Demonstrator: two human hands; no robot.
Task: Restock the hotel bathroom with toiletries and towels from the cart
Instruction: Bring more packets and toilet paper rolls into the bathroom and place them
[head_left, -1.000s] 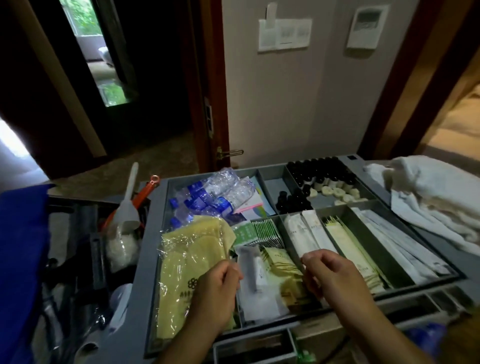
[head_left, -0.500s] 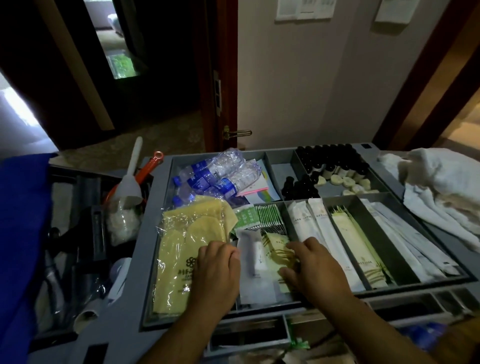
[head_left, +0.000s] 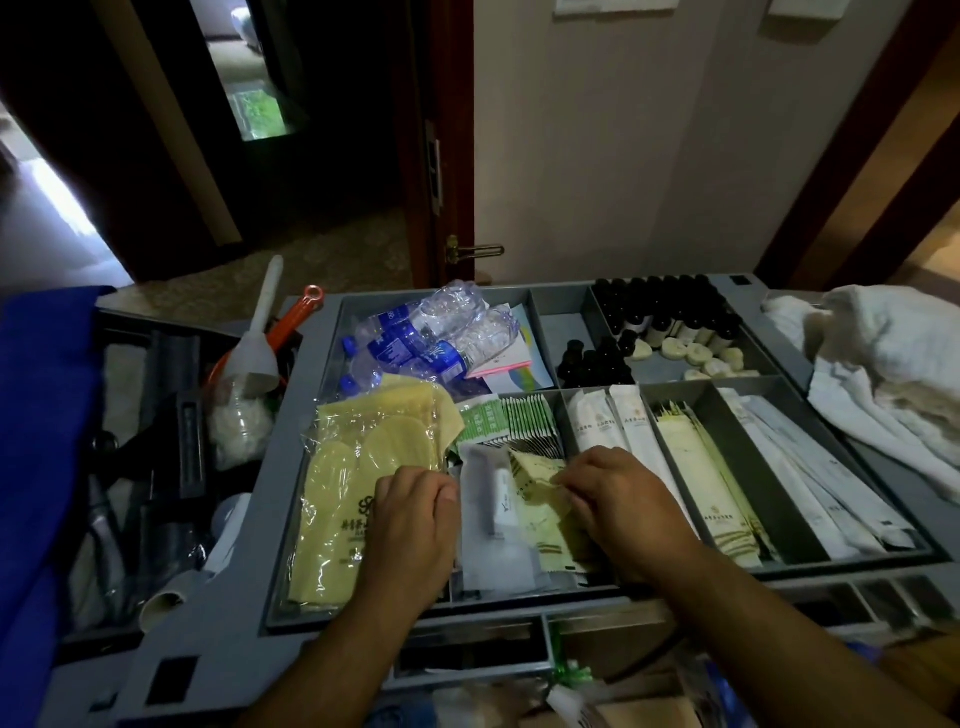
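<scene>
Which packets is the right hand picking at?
The pale yellow-green sachets in the front middle compartment: right hand pinches one. The long white sleeves and long yellow sleeves sit in compartments further right.

The cart tray (head_left: 675, 385) looks like matt grey plastic, while the water bottles (head_left: 441, 332) are clear, crinkled, glossy plastic and the yellow slippers (head_left: 358, 467) lie in shiny transparent film. The long sachets (head_left: 727, 478) seem to be matt paper. The towels (head_left: 883, 364) are white cloth with a rough, nubby pile, and the door handle (head_left: 478, 250) is polished brass-coloured metal.
</scene>
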